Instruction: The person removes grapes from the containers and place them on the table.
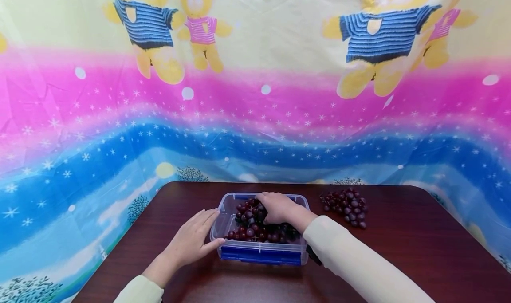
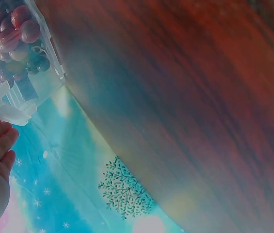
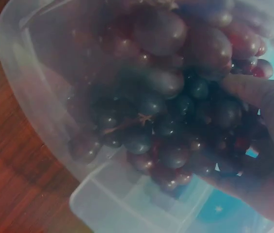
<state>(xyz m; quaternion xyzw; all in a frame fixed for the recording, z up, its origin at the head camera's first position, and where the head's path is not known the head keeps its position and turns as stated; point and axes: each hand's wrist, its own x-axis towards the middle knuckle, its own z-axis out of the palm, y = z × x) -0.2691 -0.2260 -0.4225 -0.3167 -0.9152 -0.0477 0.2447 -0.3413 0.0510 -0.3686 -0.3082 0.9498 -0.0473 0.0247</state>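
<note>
A clear plastic box (image 1: 260, 246) with a blue latch on its front stands on the table, with dark red grapes (image 1: 249, 233) inside. My right hand (image 1: 279, 207) reaches into it and grips a bunch of grapes (image 1: 248, 212). In the right wrist view the thumb and fingers lie around the grapes (image 3: 168, 155), close to the box wall. My left hand (image 1: 190, 235), its fingers nearly straight, touches the left side of the box. The left wrist view catches those fingers (image 2: 0, 141) beside a clear flap of the box (image 2: 10, 109).
Another bunch of grapes (image 1: 348, 207) lies on the table to the right of the box. The dark brown wooden table (image 1: 403, 236) has rounded far corners. Behind it hangs a cloth (image 1: 263, 116) printed with bears and snowflakes.
</note>
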